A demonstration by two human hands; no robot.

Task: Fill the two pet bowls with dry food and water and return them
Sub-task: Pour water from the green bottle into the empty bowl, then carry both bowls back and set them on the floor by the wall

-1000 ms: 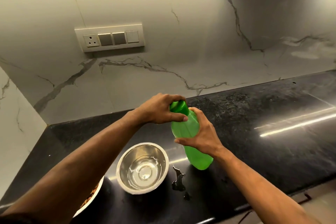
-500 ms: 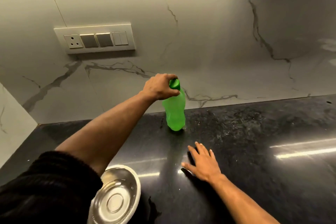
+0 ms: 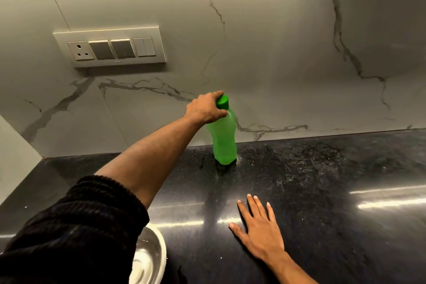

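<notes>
A green plastic bottle with its green cap on stands upright at the back of the black countertop, close to the marble wall. My left hand reaches out and grips the bottle at its neck, just under the cap. My right hand lies flat on the counter with fingers spread, nearer to me and slightly right of the bottle. A steel bowl holding water shows at the bottom edge, partly hidden by my left sleeve. The second bowl is out of view.
A switch and socket panel is set in the marble backsplash at the upper left. A side wall closes the counter on the left. Bright light streaks reflect on the counter at the right.
The bottle went from both hands near the bowl to standing at the back of the counter. My right hand let go and came down flat on the counter. The view shifted up.
</notes>
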